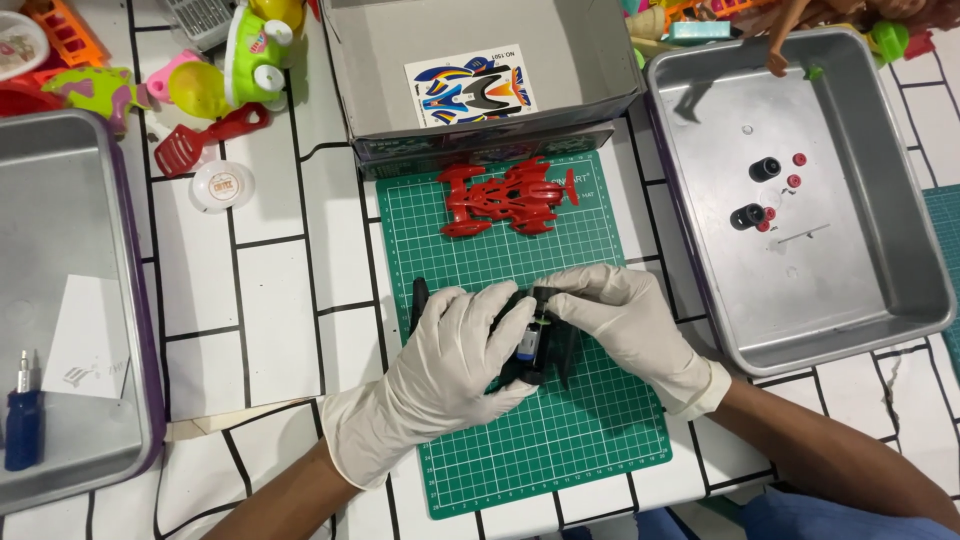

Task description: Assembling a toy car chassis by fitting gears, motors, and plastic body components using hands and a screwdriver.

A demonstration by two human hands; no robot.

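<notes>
Between the two gloved hands sits a black toy-car chassis [530, 345], resting on a green cutting mat [540, 450]. A small motor with a blue band shows in its middle, just off the left fingertips. The left hand [450, 360] is curled over the chassis's near side, fingers bent and closed around the black frame, thumb tucked toward the motor. The right hand [625, 315] comes in from the other side, its fingers pinched on the top edge of the chassis, touching the left hand's fingertips.

Just beyond both hands, farther up the mat, lies a red car body shell [510, 195], apart from the chassis. Beyond that stands an open grey cardboard box [590, 60] with a sticker sheet [470, 85] lying flat inside.

Off to the right of the right hand is a metal tray [880, 230] holding two black wheels [755, 195], a few small red parts and a thin metal axle. To the left of the left hand, well apart, another metal tray [60, 200] holds a blue-handled screwdriver [24, 420] and a white slip of paper. Bright plastic toys [220, 75] lie far beyond the left hand.
</notes>
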